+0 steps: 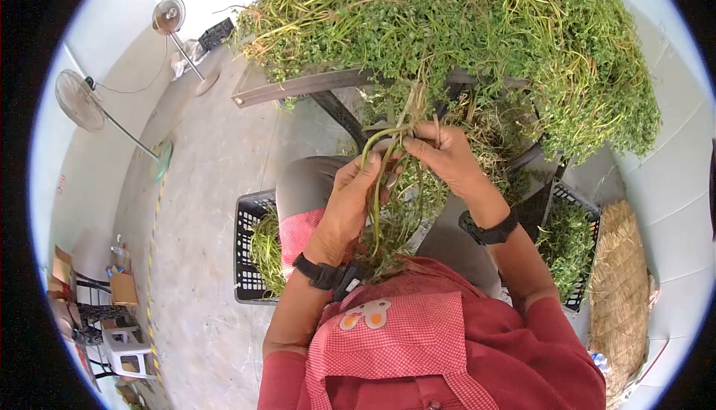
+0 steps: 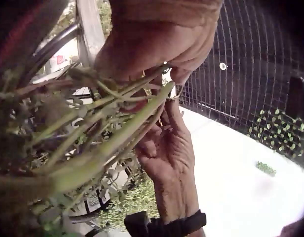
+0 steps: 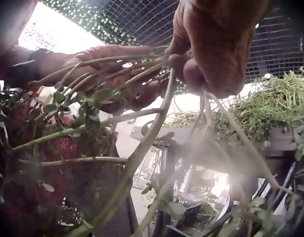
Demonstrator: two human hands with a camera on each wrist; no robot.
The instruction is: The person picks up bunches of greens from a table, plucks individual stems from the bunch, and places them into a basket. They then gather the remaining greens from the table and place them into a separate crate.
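Long green leafy stems [image 1: 377, 220] hang between the two hands, over the lap. My left hand [image 1: 352, 199] grips several of them, its thumb laid along a thick stem. Just across from it, my right hand [image 1: 451, 162] pinches the stems near their upper part with thumb and fingers. From the left wrist, a thick pale-green stem [image 2: 112, 140] runs up to the left fingers, with the right hand [image 2: 172, 153] close below. In the right wrist view, stems with small rounded leaves [image 3: 142, 148] hang from the right fingertips [image 3: 179, 64].
A big heap of greens [image 1: 447, 22] covers the metal-edged table [image 1: 313, 85] ahead. Black crates with greens stand at left [image 1: 250, 261] and right [image 1: 578, 253]. A straw bundle [image 1: 619, 283] lies far right; two fans [image 1: 80, 100] stand at left.
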